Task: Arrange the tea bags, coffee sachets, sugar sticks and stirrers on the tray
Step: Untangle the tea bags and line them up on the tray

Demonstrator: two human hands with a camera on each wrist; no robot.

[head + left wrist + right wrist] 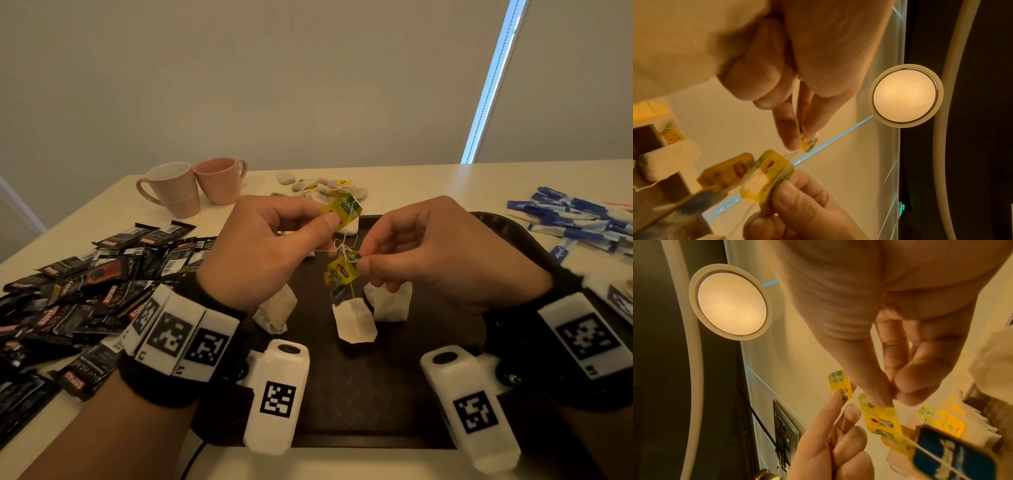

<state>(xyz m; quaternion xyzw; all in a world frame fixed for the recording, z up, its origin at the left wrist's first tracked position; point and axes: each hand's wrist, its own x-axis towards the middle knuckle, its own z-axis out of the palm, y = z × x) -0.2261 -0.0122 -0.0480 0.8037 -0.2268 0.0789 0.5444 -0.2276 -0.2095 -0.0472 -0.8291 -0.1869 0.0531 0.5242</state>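
Above the dark tray my left hand pinches a yellow-green tea tag between thumb and forefinger. My right hand pinches a second yellow tag lower down. Their white strings are tangled between the hands. White tea bags dangle from the strings down to the tray; a dark blue tag hangs among them. The left wrist view shows the left hand on its tag. In the right wrist view the right hand pinches its tag.
A heap of black coffee sachets lies left of the tray. Blue sugar sticks lie at the right. More tea bags sit behind the tray, with two pink mugs at the back left.
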